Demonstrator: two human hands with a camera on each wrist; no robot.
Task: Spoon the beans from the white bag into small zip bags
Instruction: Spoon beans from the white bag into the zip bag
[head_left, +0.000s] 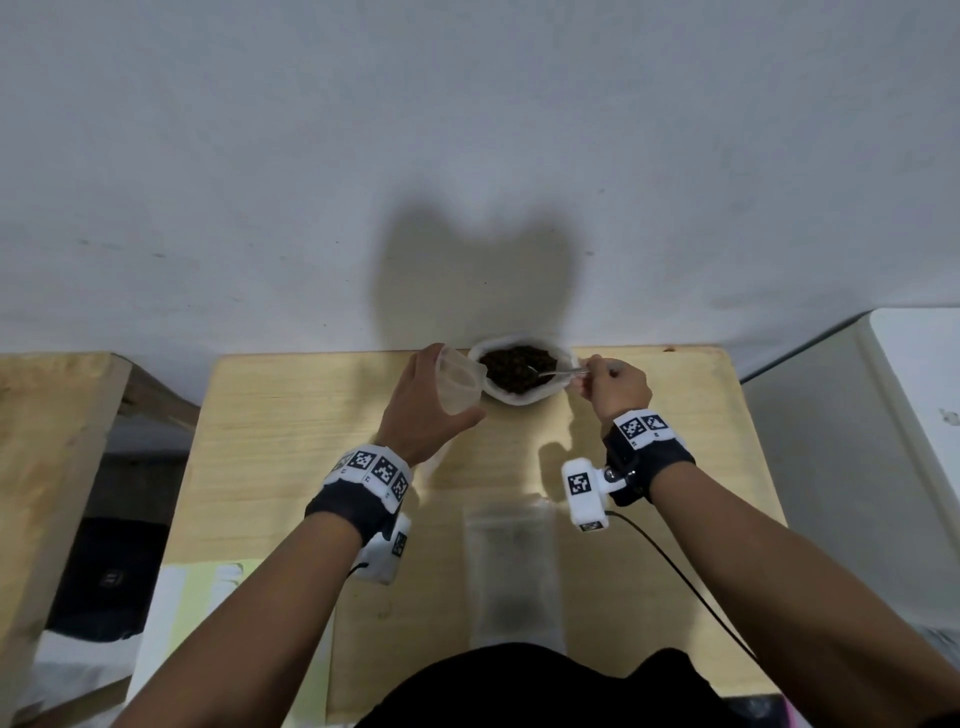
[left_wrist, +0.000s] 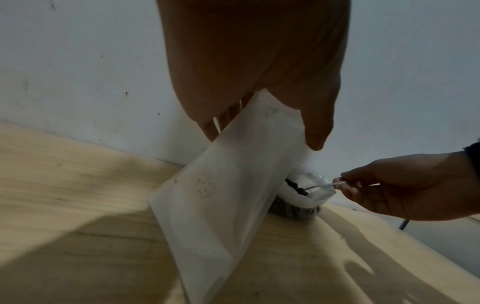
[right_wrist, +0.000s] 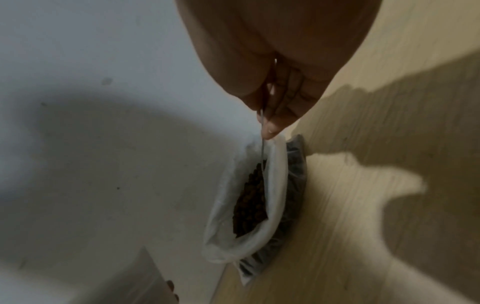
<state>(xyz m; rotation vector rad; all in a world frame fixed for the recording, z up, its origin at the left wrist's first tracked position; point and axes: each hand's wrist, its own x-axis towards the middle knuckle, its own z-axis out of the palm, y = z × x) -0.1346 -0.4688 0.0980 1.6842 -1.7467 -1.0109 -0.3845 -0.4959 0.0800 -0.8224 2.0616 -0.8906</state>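
The white bag (head_left: 519, 396) stands open at the table's far edge against the wall, full of dark beans (head_left: 514, 366). My right hand (head_left: 615, 387) pinches the handle of a metal spoon (head_left: 558, 372) whose bowl dips into the beans; the same spoon (left_wrist: 319, 186) and bag (left_wrist: 315, 197) show in the left wrist view, and the bag (right_wrist: 275, 205) with beans (right_wrist: 250, 203) in the right wrist view. My left hand (head_left: 426, 400) grips a clear small zip bag (head_left: 460, 382) with its mouth open, just left of the white bag. The zip bag (left_wrist: 228, 197) hangs down from my fingers.
A stack of clear zip bags (head_left: 511, 571) lies on the wooden table (head_left: 291, 431) near my body. A pale yellow sheet (head_left: 218, 603) sits at the front left. A wooden stand (head_left: 47, 441) is at left, a white cabinet (head_left: 904, 395) at right.
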